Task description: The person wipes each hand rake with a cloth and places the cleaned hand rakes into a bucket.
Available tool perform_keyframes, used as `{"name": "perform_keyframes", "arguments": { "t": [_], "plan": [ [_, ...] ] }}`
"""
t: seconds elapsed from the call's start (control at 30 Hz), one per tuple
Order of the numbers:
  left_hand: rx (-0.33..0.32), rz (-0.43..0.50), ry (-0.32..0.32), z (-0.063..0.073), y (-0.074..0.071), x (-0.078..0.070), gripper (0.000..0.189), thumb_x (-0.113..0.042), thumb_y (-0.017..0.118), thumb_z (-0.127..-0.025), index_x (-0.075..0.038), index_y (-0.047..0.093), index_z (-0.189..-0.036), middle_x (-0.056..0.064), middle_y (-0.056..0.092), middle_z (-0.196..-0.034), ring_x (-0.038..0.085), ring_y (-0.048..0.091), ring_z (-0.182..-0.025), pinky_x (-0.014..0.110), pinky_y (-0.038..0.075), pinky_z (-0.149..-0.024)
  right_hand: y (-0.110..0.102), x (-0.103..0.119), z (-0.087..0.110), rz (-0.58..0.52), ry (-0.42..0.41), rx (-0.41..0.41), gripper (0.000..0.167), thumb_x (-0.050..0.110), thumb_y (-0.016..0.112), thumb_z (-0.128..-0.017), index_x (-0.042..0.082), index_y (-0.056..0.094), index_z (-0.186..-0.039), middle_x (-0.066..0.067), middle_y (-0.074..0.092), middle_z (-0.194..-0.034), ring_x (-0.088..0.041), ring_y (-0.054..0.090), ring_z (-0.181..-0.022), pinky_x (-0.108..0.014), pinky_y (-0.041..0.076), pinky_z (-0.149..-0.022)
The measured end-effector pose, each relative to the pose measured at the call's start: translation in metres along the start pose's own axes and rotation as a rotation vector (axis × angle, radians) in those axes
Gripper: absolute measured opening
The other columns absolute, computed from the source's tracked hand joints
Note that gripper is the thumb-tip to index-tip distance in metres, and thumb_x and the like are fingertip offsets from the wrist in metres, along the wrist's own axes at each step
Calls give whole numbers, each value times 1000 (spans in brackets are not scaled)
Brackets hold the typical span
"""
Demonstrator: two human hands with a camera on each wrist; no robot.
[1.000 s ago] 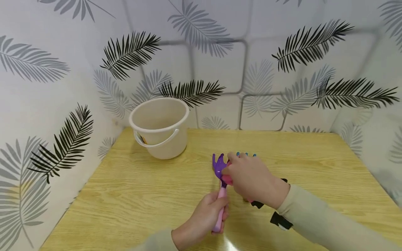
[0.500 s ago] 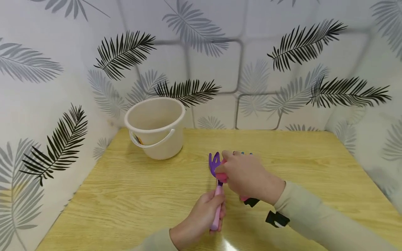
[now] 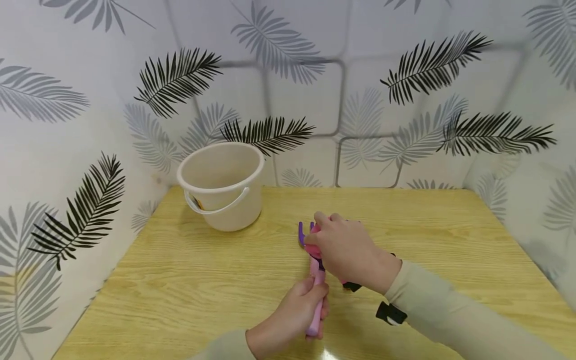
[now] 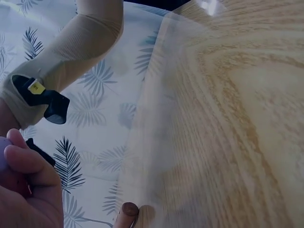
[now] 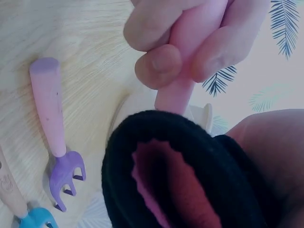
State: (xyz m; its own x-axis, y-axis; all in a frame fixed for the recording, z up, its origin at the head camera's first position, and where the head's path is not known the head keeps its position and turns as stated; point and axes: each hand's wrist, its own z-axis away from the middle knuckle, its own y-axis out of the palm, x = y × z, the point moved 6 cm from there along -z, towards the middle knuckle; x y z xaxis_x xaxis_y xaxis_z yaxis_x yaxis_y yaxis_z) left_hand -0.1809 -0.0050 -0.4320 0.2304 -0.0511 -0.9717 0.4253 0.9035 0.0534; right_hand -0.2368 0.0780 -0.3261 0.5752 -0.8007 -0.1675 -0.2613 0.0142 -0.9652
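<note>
My left hand [image 3: 292, 307] grips the pink handle [image 3: 316, 305] of a small garden tool, with its dark purple neck showing above the fingers. Over the tool's head, my right hand [image 3: 348, 247] holds a pink cloth [image 3: 313, 248], which hides that head. In the right wrist view the cloth [image 5: 194, 194] has a thick black border and hangs folded close to the camera. A pink-handled purple hand rake [image 5: 50, 123] lies on the table beside a wooden-handled blue rake [image 5: 37, 216]. Only purple tines [image 3: 301, 232] of the lying rake show plainly in the head view.
A cream bucket [image 3: 231, 212] with a white handle stands at the table's back left. Leaf-patterned covering [image 3: 288, 95] rises behind the yellow wooden table [image 3: 189, 295]. A wooden handle end [image 4: 127, 213] shows in the left wrist view.
My right hand and the cloth have moved slightly left over the tool, covering its purple head. The left hand keeps its grip on the handle. The head view has shifted slightly.
</note>
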Motion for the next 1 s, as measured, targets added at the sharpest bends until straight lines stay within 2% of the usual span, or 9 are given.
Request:
{"name": "perform_keyframes", "arguments": {
  "t": [0.2, 0.37, 0.67, 0.8, 1.0],
  "plan": [
    [-38, 28, -24, -2, -7, 1, 24, -29, 47, -104, -8, 51, -92, -1, 51, -63, 12, 46, -37, 20, 31, -32, 1, -9, 10, -20, 30, 103, 33, 6, 74, -78, 30, 78, -100, -5, 59, -98, -25, 58, -74, -35, 52, -48],
    [-50, 13, -10, -4, -9, -2, 26, -29, 47, -103, -7, 51, -91, 0, 52, -62, 12, 47, -37, 21, 32, -32, -2, -18, 14, -15, 40, 100, 29, 8, 75, -77, 29, 78, -97, -3, 56, -89, -21, 55, -68, -31, 47, -43],
    [-27, 80, 6, -1, -3, -4, 24, -27, 45, -104, -6, 48, -92, 0, 51, -63, 11, 46, -37, 20, 32, -32, -5, -7, 9, -86, -7, 34, 28, 9, 74, -78, 27, 75, -99, -6, 59, -97, -23, 56, -71, -31, 47, -44],
    [-46, 63, -12, -1, -5, -3, 26, -29, 47, -104, -7, 50, -90, 0, 51, -63, 11, 46, -38, 20, 32, -32, -4, -14, 13, -95, 23, 74, 31, 7, 75, -77, 29, 76, -98, -4, 59, -96, -23, 56, -71, -31, 46, -47],
    [-62, 70, -35, 0, -8, -4, 26, -31, 48, -103, -7, 52, -92, -1, 51, -63, 11, 45, -39, 20, 31, -33, 0, -28, 19, -35, 84, 121, 29, 12, 79, -75, 30, 78, -97, -2, 56, -90, -21, 54, -68, -30, 45, -41]
  ]
}}
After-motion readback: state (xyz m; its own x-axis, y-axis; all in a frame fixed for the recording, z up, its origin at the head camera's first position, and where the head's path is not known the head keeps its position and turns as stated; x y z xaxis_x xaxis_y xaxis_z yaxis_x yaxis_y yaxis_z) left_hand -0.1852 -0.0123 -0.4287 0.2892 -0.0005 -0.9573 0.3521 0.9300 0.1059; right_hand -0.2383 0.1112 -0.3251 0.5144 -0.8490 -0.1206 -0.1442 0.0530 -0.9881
